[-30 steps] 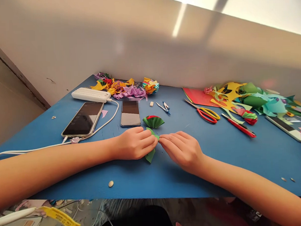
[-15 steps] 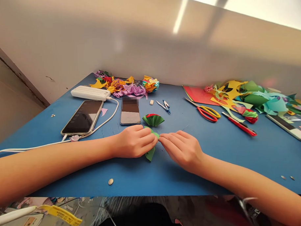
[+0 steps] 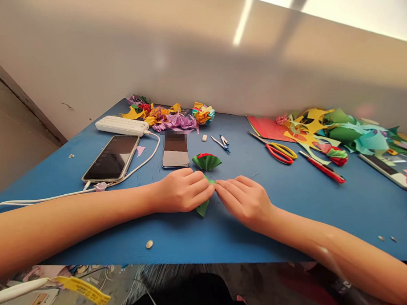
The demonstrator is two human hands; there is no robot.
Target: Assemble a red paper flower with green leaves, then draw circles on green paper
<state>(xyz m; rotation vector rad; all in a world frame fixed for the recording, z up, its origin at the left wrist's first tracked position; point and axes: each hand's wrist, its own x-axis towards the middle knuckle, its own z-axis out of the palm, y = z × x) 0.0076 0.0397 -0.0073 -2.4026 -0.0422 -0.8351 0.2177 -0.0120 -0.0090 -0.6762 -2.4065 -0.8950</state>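
My left hand (image 3: 183, 191) and my right hand (image 3: 244, 201) meet at the middle of the blue table (image 3: 200, 237). Both pinch a small piece of green paper (image 3: 203, 207); its lower end sticks out under my left fingers, the rest is hidden. Just behind the hands lies a pleated green and red paper fan (image 3: 207, 161).
A phone (image 3: 112, 158) on a cable, a white power bank (image 3: 122, 126) and a second phone (image 3: 176, 150) lie at left. Crumpled coloured paper (image 3: 175, 117) sits at the back. Scissors (image 3: 279, 150), a red cutter (image 3: 322, 167) and paper scraps (image 3: 336, 130) lie at right.
The view has shifted slightly. My hands stay pinched on the green paper, drawn a little closer together.
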